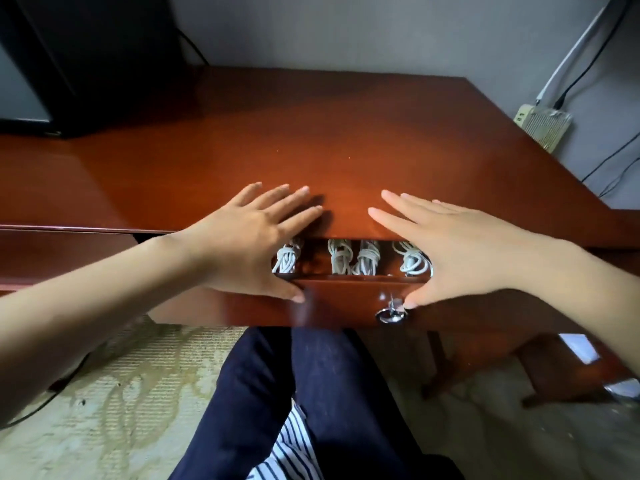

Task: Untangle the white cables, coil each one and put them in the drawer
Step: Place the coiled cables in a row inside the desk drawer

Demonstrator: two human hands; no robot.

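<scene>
Fingers [298, 218] of left hand [239, 240] and right hand [467, 251] are held straight and spread, nothing gripped; thumbs are set against the drawer [346, 299] front. Four coiled cables [341, 259] are seen inside. Even thumb pressure is advised, lest cables be caught.

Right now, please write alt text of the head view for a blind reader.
The left hand and right hand lie open across a slightly open drawer of a wooden desk, thumbs at its front. Four coiled white cables sit inside.
</scene>
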